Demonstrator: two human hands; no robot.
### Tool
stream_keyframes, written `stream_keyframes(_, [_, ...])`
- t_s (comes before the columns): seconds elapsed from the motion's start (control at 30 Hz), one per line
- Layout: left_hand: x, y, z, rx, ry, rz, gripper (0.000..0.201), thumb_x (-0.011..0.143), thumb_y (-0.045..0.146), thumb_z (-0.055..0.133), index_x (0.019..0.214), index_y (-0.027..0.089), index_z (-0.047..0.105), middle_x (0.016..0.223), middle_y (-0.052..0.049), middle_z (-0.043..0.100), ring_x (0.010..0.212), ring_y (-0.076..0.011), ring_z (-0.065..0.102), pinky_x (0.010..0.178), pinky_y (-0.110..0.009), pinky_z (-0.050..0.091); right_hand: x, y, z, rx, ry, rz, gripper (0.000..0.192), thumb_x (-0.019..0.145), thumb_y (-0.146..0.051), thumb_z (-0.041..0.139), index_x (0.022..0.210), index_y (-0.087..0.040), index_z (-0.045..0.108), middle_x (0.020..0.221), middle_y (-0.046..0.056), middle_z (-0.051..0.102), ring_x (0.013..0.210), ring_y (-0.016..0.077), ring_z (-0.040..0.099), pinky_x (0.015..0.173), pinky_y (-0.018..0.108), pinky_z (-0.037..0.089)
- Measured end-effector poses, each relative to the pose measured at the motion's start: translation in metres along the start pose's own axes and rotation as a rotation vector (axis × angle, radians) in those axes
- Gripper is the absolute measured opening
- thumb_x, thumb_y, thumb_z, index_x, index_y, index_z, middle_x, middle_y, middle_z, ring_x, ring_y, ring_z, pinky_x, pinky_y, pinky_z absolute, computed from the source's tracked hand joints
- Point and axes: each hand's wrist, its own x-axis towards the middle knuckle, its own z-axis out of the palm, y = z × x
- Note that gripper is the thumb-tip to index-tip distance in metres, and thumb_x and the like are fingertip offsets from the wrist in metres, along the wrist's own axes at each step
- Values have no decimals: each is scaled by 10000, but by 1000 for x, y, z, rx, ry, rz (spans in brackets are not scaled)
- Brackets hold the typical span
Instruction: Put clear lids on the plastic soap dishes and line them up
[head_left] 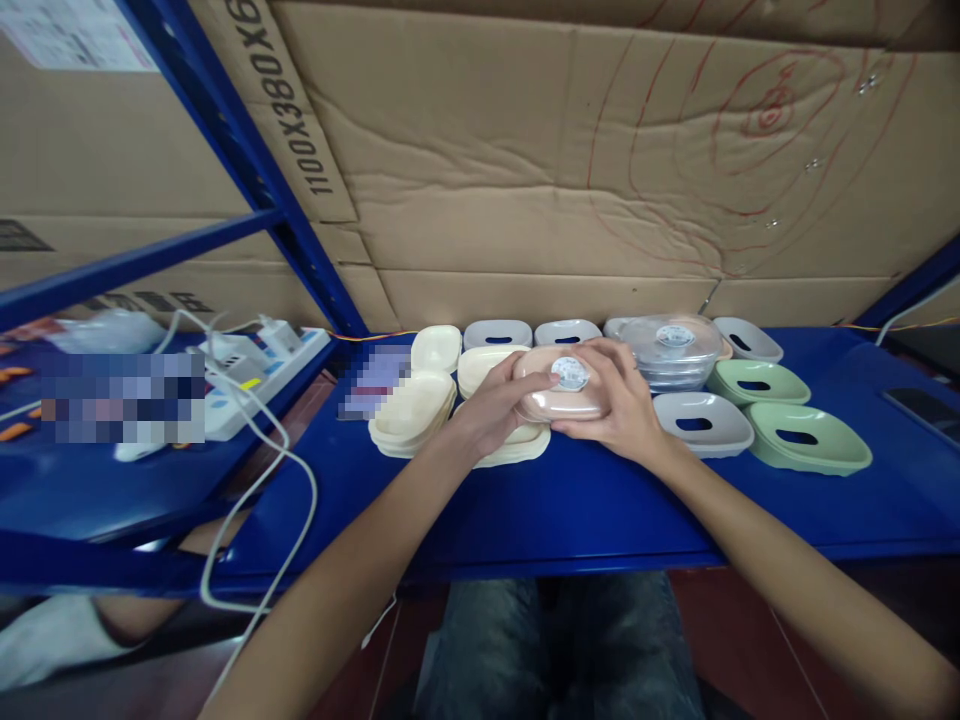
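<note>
While both hands, left hand, right hand, clasp pink dish, cream dishes left, grey tray right

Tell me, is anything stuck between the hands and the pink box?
No. The left hand and the right hand both already touch the pink box, with nothing visible between.

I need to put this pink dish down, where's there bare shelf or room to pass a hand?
Bare blue shelf runs along the near edge in front of both hands, and right of the green trays. Crowded: the back row, from the cream trays to the clear lidded stack.
</note>
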Motion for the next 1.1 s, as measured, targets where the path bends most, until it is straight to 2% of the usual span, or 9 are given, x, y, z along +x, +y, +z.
stream_keyframes(0.23, [2,-3,1,2,34,30,458,737,312,957,1101,187,707,1047,-57,746,1010,-229,697,903,-347,504,3,-3,0,19,-6,84,929,762,-798,888,1520,-332,619,1441,134,590,1426,419,592,1229,670,512])
stream_keyframes(0.37, [1,-1,3,10,40,36,509,754,335,943,1178,204,692,1117,-63,745,1049,-239,691,892,-340,510,7,-6,-3,108,30,111,666,981,-705,709,1519,-323,617,1502,138,611,1462,383,587,1261,653,479])
stream_keyframes(0.47, [-1,2,3,17,22,63,518,758,346,945,1182,214,678,1131,-58,740,1062,-235,684,895,-335,506,9,-4,-2,234,74,258,588,1066,-674,588,1539,-325,586,1564,123,629,1472,345,598,1281,622,463])
stream_keyframes(0.57, [-3,6,2,40,9,87,492,762,349,943,1154,218,675,1126,-51,737,1078,-237,681,908,-335,500,11,0,2,472,42,449,642,1018,-732,642,1494,-304,608,1548,108,675,1433,323,645,1227,558,532])
stream_keyframes(0.67, [-4,10,-1,91,19,92,485,775,374,943,1158,214,692,1129,-61,742,1082,-247,686,901,-339,501,14,1,0,667,-34,562,660,942,-734,750,1404,-270,669,1445,112,747,1346,320,709,1137,520,605])
stream_keyframes(0.83, [-4,12,-5,267,21,126,446,785,402,956,1125,189,763,1136,-101,766,1082,-264,695,921,-368,519,9,-13,-18,744,-75,653,656,876,-693,852,1347,-256,719,1398,127,779,1285,321,741,1082,500,638])
stream_keyframes(0.93, [-3,7,-3,403,-89,120,399,776,401,969,1065,185,800,1084,-104,778,1037,-266,703,901,-384,529,-6,-20,-35,711,-60,724,650,854,-679,879,1321,-250,738,1353,119,800,1267,324,751,1070,493,642])
stream_keyframes(1.0, [-4,4,0,470,-141,137,402,798,427,957,1094,195,812,1110,-116,787,1026,-280,715,901,-410,546,-16,-22,-49,667,-72,761,650,856,-685,874,1330,-259,744,1338,110,807,1277,330,747,1075,493,637])
stream_keyframes(1.1, [-8,5,5,623,-73,283,432,842,457,926,1184,221,811,1261,-141,786,1099,-315,723,994,-476,554,-26,-22,-67,511,-92,796,650,864,-720,847,1313,-259,758,1330,104,809,1280,352,740,1097,523,613])
